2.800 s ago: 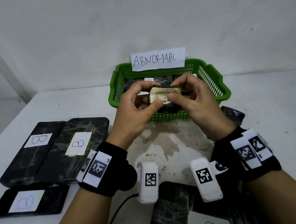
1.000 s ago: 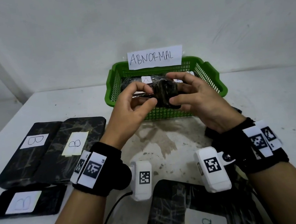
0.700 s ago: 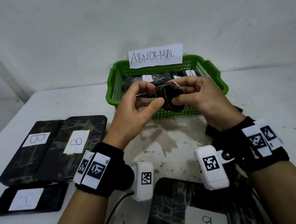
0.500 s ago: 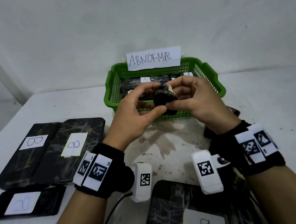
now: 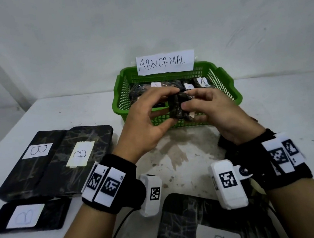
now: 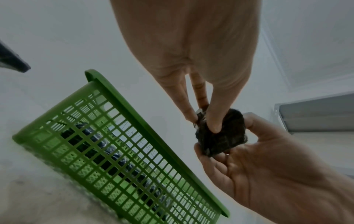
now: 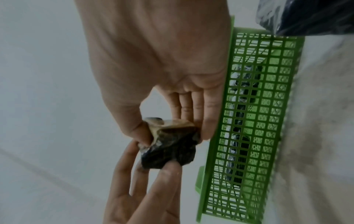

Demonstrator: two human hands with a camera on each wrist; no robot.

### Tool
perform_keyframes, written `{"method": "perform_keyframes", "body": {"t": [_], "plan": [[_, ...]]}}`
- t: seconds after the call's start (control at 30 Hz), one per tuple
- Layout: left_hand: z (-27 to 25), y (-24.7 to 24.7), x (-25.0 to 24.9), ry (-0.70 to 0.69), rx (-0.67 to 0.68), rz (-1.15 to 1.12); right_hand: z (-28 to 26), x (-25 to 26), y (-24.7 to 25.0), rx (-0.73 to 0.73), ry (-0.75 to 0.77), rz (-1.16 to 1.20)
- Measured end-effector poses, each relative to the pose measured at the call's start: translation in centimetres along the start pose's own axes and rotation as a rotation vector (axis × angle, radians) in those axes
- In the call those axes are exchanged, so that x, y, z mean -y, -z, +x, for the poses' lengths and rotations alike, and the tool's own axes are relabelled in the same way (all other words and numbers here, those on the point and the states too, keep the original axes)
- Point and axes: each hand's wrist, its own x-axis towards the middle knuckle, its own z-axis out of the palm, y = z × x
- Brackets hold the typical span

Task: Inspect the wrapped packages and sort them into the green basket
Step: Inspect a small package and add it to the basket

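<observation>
A small black wrapped package (image 5: 177, 106) is held in the air by both hands, just in front of the green basket (image 5: 117, 106). My left hand (image 5: 168, 108) pinches its left side between thumb and fingers. My right hand (image 5: 187, 100) grips its right side. In the left wrist view the left thumb presses on the package (image 6: 224, 139) while the right hand (image 6: 249, 166) cups it from below. The right wrist view shows a tan taped patch on the package (image 7: 172, 148) beside the right thumb. The basket carries an "ABNORMAL" sign (image 5: 164, 63) and holds several black packages labelled A (image 5: 203, 81).
Two long black packages labelled B (image 5: 57, 160) lie at the table's left, with a smaller one (image 5: 27, 215) in front of them. Another B package (image 5: 206, 228) lies near the front edge between my wrists. A dark package (image 5: 225, 141) sits under my right wrist. A wall stands behind the basket.
The package has been turned in my fingers: its tan taped face, up at first, now points away and a black side shows. Both hands stayed in front of the basket.
</observation>
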Motion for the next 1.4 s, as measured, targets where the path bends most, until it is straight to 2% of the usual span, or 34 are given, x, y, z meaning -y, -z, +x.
{"method": "perform_keyframes", "body": {"t": [0.07,0.2,0.3,0.37,0.43,0.5,0.63,0.83,1.0,1.1,1.2,1.33,1.4], "plan": [[0.0,-0.1,0.1,0.026,0.028,-0.061,0.1,-0.1,-0.1,-0.086,0.082,-0.026],[0.2,0.0,0.1,0.155,-0.048,-0.196,0.3,0.0,0.2,-0.171,0.237,-0.048],[0.4,0.0,-0.6,0.356,-0.025,-0.351,0.1,0.1,0.0,-0.125,0.398,-0.187],[0.4,0.0,-0.5,0.409,0.007,-0.442,-0.1,0.2,-0.3,-0.040,0.461,-0.300],[0.2,0.1,-0.3,0.392,-0.005,-0.498,-0.1,0.1,-0.1,0.058,0.448,-0.324],[-0.1,0.2,0.1,0.383,-0.019,-0.566,-0.3,0.1,0.2,0.088,0.384,-0.325],[0.0,0.8,0.5,0.370,-0.004,-0.552,-0.5,0.3,-0.6,-0.069,0.286,-0.305],[0.0,0.4,0.6,0.334,0.030,-0.467,-0.6,0.4,-1.1,-0.203,0.414,-0.428],[0.0,0.4,0.7,0.392,0.086,-0.682,-1.0,0.6,-1.7,-0.276,0.513,-0.554],[0.2,0.4,0.6,0.420,0.057,-0.727,-1.0,0.6,-1.8,-0.242,0.535,-0.565],[0.3,0.6,0.8,0.386,-0.010,-0.683,-0.8,0.5,-1.9,-0.160,0.524,-0.566],[0.1,1.0,0.8,0.334,-0.060,-0.619,-0.9,0.2,-1.5,0.029,0.320,-0.475],[0.0,1.1,0.7,0.290,-0.060,-0.535,-0.8,0.0,-1.4,0.029,0.235,-0.359]]}}
